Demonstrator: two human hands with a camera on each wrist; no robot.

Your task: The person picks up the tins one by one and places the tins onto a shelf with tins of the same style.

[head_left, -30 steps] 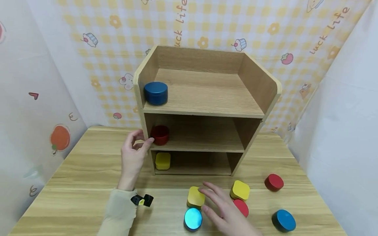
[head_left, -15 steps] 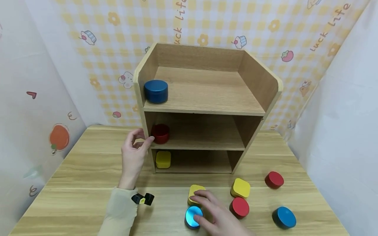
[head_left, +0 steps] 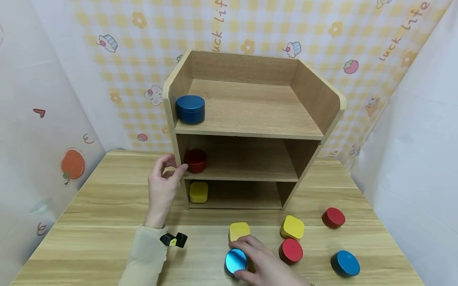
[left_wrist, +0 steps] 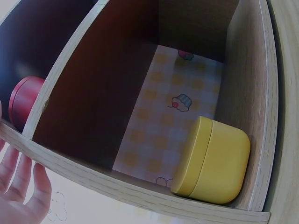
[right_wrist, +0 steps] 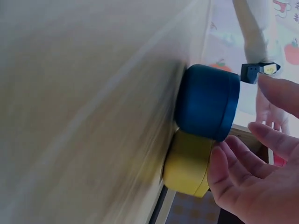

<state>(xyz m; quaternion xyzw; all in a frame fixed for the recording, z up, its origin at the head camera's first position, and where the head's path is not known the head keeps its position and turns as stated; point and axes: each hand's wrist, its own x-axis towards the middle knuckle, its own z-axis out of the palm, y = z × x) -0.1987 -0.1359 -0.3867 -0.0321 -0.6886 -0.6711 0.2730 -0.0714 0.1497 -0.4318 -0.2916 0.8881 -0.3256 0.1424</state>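
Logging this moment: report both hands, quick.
Left hand: holding the shelf's left panel.
Right hand: open at a blue tin, not gripping it.

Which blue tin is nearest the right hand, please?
The left blue tin on the table, overlapped by the right hand; another stands farther right, one on the shelf.

On your left arm you wear a plain, pale greyish-beige sleeve [head_left: 144, 254], loosely cut and softly creased, ending in a cuff [head_left: 157, 232] with a slightly wavy edge. Beside that cuff, on its thumb side, you carry a small wrist device [head_left: 167, 239]: two black, angular blocks, the one farther from the cuff squarish, with a bright yellow mark [head_left: 173, 242] between them. Any finer markings are too small for you to read. Beyond the cuff your left grip [head_left: 163, 186] is bare; to the cuff's right, your right grip [head_left: 262, 258] is bare too.
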